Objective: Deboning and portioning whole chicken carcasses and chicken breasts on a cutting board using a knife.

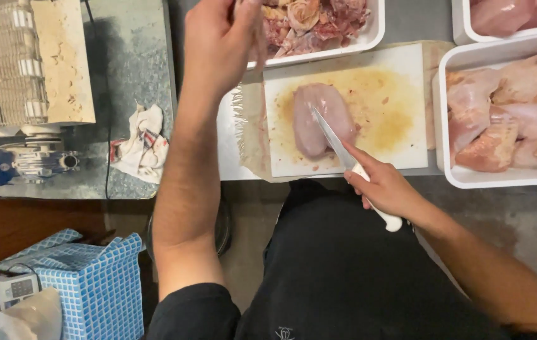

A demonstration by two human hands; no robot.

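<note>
A raw chicken breast (319, 119) lies on a stained white cutting board (400, 94). My right hand (385, 186) grips the white handle of a knife (334, 138), and the blade tip rests on the breast. My left hand (221, 44) is raised over the edge of a white tray of meat scraps (353, 41) at the top. A thin strip of trimmed meat (260, 44) hangs from its pinched fingers.
A white tray of raw chicken pieces (463, 179) stands right of the board, another tray (460, 28) behind it. A crumpled cloth (142, 141) lies on the grey counter at left, beside a machine with a wire belt (4, 69). A blue patterned box (95, 283) sits below.
</note>
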